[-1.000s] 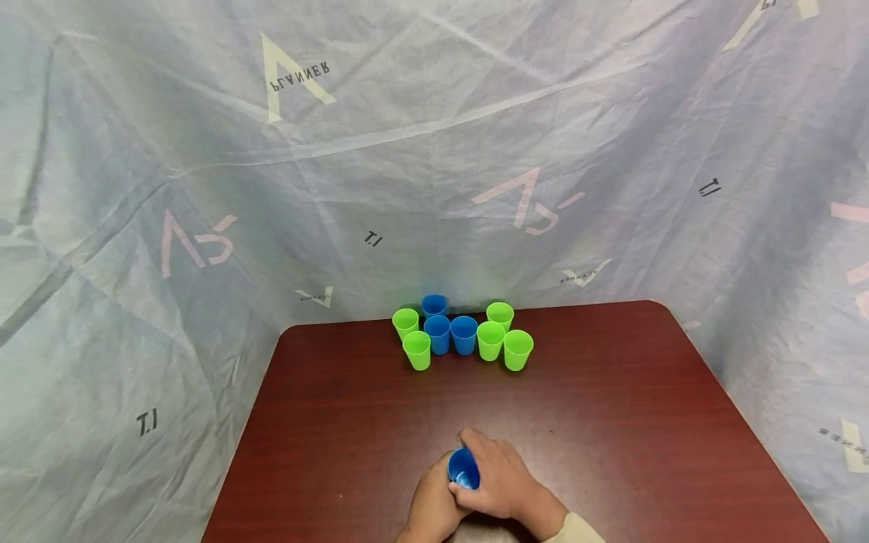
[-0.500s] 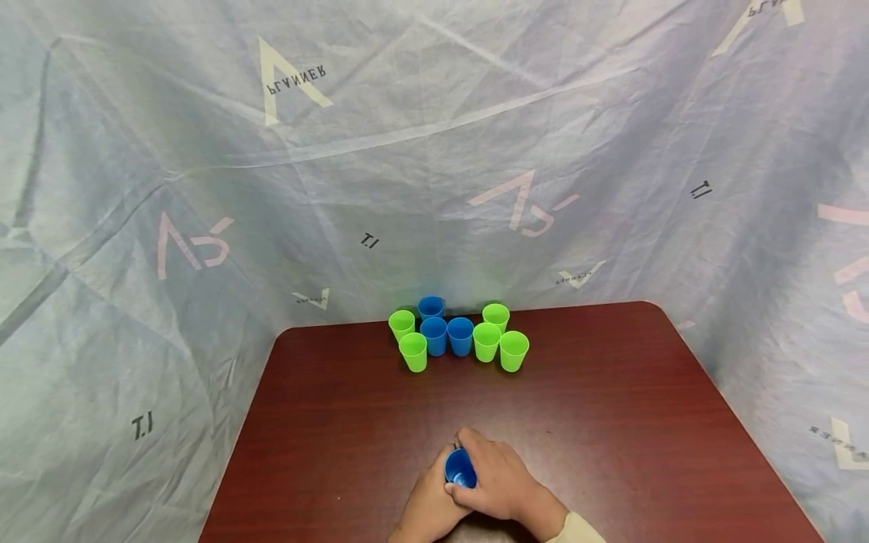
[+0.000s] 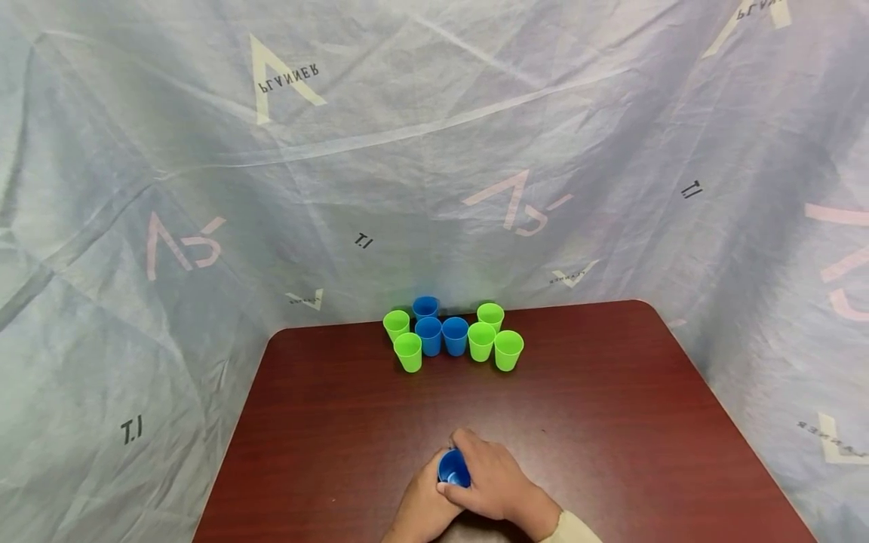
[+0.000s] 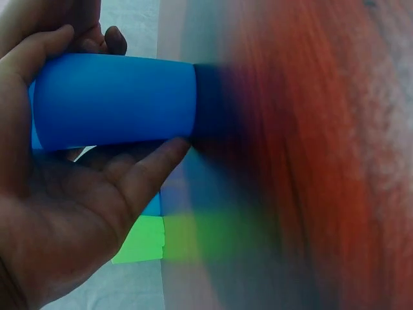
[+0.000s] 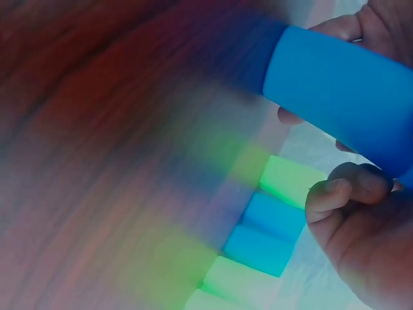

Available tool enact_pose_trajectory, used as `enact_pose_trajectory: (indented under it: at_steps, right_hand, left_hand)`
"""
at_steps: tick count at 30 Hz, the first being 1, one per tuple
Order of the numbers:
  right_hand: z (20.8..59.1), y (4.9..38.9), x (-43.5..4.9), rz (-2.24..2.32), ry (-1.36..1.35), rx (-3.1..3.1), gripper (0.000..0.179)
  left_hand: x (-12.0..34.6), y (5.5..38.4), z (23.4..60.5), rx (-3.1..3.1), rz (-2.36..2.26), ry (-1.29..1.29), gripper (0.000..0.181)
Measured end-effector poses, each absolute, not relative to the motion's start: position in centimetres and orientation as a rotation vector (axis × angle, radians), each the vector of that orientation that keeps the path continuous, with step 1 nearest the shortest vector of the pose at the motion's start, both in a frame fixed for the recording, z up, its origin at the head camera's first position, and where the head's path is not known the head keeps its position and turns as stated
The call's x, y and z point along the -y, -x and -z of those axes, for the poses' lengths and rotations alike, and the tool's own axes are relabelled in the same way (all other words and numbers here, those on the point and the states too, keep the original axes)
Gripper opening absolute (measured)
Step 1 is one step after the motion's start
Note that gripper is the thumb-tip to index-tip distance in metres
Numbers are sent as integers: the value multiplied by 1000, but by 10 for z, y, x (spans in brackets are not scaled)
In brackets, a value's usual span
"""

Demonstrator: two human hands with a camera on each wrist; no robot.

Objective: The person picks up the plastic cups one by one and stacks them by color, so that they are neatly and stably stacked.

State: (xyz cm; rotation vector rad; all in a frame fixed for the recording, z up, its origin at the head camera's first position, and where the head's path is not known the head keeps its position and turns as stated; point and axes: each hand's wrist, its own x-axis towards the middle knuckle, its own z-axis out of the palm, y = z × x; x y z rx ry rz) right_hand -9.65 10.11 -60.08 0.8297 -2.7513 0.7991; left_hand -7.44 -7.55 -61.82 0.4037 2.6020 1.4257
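Near the front of the table, a blue cup [image 3: 453,467] stands upright between the two hands, its mouth facing up. The left hand [image 3: 422,501] holds it from the left, with palm and fingers around the side in the left wrist view, one fingertip near the base. From the right, the right hand [image 3: 495,479] grips the cup around its upper part, thumb on the near side and fingers on the far side. In the right wrist view the blue cup [image 5: 342,90] shows its smooth side, with its base close to the tabletop.
Towards the back of the dark red table [image 3: 326,422], green cups [image 3: 508,350] and blue cups [image 3: 455,335] stand upright in a close cluster, several in all. A grey printed cloth [image 3: 407,188] hangs behind the table and along both sides.
The whole head view has shifted slightly, so the table and cups appear a little further left. Both hands keep their hold on the blue cup; the cluster is unchanged.
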Motion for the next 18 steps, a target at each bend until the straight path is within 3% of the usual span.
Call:
enact_pose_trajectory:
  at_steps: [9,18]
  right_hand:
    - [600,100,-92,-814,-824,2779,55]
    - [599,110,-89,-815,-825,2794,36]
  left_hand:
    - [84,73,613,-2595,-1439,-271,55]
    - [79,73,614,-2639,-1462,-178,54]
